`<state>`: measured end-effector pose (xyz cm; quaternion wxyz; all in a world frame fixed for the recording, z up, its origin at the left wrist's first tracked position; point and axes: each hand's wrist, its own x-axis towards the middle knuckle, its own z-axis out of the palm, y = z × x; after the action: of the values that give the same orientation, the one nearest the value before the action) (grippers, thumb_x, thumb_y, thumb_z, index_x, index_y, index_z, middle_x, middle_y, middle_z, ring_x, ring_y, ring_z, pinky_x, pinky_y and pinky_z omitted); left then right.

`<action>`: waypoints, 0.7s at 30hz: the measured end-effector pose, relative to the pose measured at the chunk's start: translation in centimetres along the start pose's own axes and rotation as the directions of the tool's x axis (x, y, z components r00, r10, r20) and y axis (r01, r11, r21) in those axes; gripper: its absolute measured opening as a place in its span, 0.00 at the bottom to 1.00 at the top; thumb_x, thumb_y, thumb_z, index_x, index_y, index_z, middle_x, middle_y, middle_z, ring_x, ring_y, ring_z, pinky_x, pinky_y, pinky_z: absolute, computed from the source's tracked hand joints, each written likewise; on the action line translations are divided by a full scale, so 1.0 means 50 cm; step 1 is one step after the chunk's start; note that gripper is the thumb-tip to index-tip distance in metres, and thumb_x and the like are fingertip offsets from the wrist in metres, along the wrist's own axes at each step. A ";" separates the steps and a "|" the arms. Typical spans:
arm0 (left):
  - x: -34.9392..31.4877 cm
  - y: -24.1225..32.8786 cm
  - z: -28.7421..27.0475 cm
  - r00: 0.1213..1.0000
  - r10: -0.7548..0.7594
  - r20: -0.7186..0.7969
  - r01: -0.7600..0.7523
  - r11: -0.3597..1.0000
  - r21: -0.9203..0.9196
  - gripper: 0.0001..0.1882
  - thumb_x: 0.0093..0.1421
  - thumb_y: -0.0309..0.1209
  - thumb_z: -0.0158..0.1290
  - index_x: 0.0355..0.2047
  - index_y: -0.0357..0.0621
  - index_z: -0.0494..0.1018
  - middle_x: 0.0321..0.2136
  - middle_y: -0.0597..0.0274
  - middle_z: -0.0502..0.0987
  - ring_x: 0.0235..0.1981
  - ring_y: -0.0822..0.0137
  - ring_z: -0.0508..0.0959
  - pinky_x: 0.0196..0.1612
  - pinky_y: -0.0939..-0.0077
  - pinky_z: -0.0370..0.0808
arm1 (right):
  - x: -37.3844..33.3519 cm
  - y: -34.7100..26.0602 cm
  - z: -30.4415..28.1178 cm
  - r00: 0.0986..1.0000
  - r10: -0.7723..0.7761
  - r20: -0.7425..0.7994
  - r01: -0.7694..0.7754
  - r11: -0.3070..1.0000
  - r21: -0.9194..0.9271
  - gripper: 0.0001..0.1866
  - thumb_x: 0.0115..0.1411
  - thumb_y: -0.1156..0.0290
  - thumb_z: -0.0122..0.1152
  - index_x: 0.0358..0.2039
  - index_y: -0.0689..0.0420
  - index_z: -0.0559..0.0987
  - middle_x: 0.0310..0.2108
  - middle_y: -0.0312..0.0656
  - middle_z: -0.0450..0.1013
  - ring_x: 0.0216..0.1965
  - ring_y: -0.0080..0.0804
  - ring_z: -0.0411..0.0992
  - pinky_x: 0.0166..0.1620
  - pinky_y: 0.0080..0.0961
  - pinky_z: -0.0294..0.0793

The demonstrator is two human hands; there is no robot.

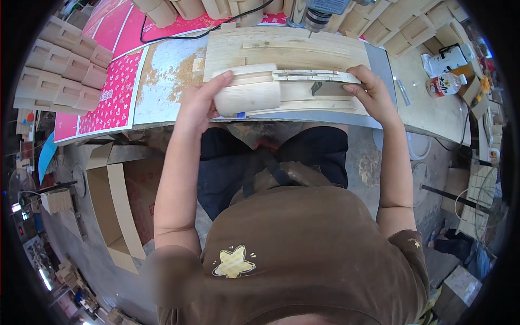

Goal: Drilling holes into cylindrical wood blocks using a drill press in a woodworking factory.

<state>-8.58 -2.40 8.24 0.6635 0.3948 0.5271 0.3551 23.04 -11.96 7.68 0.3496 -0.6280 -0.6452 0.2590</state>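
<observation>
My left hand [201, 100] is closed round the left end of a pale, rounded wooden piece [249, 97], its thumb lying along the top. A narrow whitish strip [314, 76] with dark marks runs to the right from that piece. The fingers and thumb of my right hand [374, 93] pinch the strip's far right end. Under the strip is a small dark plate [324, 88]. The strip's left end touches or overlaps the wooden piece; I cannot tell how they join. Beneath both lies a wooden board [292, 46] with raised rails.
A drill chuck with a bit [317, 23] hangs over the board's back edge. Stacked wooden pieces [65, 62] stand at the left, with more behind. A black cable [179, 38] crosses the back. A white bottle [445, 84] stands right; a cardboard box [116, 203] is below left.
</observation>
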 end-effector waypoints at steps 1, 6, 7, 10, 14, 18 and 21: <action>0.003 -0.003 0.010 1.000 0.003 -0.002 -0.003 1.000 -0.002 0.27 0.49 0.44 0.61 0.32 0.26 0.72 0.21 0.58 0.76 0.17 0.75 0.74 0.17 0.85 0.65 | 0.001 -0.005 0.002 1.000 -0.004 0.001 0.004 1.000 0.000 0.11 0.53 0.77 0.59 0.38 0.61 0.73 0.32 0.41 0.69 0.36 0.31 0.68 0.41 0.23 0.67; 0.028 -0.036 0.057 0.983 0.016 0.183 -0.032 0.996 0.089 0.29 0.50 0.49 0.60 0.30 0.27 0.72 0.18 0.62 0.72 0.18 0.75 0.71 0.20 0.85 0.65 | 0.011 -0.035 0.024 0.995 -0.097 0.001 0.097 0.991 -0.094 0.12 0.51 0.76 0.60 0.38 0.62 0.73 0.34 0.44 0.69 0.37 0.38 0.69 0.41 0.27 0.67; 0.031 -0.039 0.061 0.973 0.057 0.223 -0.076 0.994 0.080 0.29 0.50 0.50 0.59 0.30 0.28 0.72 0.18 0.64 0.71 0.19 0.76 0.71 0.23 0.85 0.66 | 0.009 -0.030 0.022 0.995 -0.100 0.002 0.099 0.990 -0.098 0.12 0.51 0.76 0.60 0.38 0.62 0.73 0.34 0.44 0.69 0.37 0.38 0.69 0.41 0.27 0.67; 0.032 -0.071 0.066 0.954 0.231 0.189 -0.244 0.968 0.051 0.22 0.49 0.41 0.62 0.34 0.33 0.71 0.26 0.62 0.73 0.29 0.73 0.73 0.34 0.82 0.70 | 0.005 -0.005 0.014 0.988 -0.122 -0.092 0.105 0.979 -0.175 0.14 0.48 0.77 0.62 0.37 0.62 0.73 0.34 0.46 0.70 0.37 0.42 0.69 0.40 0.28 0.68; 0.027 -0.118 0.086 0.740 0.632 0.231 -0.666 0.640 0.383 0.29 0.42 0.30 0.66 0.45 0.37 0.69 0.39 0.57 0.73 0.42 0.61 0.73 0.47 0.73 0.69 | 0.009 0.003 0.007 0.980 -0.120 -0.162 0.083 0.972 -0.219 0.18 0.45 0.78 0.64 0.39 0.61 0.73 0.35 0.47 0.71 0.37 0.43 0.70 0.40 0.28 0.68; 0.066 -0.139 0.110 0.563 0.768 0.307 -0.717 0.268 0.644 0.41 0.32 0.37 0.68 0.50 0.42 0.67 0.43 0.53 0.69 0.46 0.54 0.68 0.50 0.60 0.62 | 0.035 0.028 0.000 0.966 -0.104 -0.238 0.050 0.973 -0.224 0.20 0.45 0.79 0.64 0.41 0.60 0.74 0.35 0.45 0.72 0.37 0.39 0.71 0.40 0.25 0.69; 0.106 -0.142 0.137 0.554 0.796 0.243 -0.639 0.219 0.738 0.41 0.30 0.42 0.67 0.48 0.43 0.69 0.38 0.57 0.70 0.45 0.56 0.67 0.50 0.57 0.56 | 0.063 0.058 -0.006 0.957 -0.122 -0.264 0.066 0.975 -0.213 0.19 0.47 0.79 0.64 0.42 0.61 0.73 0.35 0.44 0.72 0.36 0.37 0.71 0.41 0.25 0.69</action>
<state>-0.48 -1.84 0.54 0.1345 0.7953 0.4371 0.3979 25.19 -8.63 6.00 0.3823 -0.6586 -0.6425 0.0854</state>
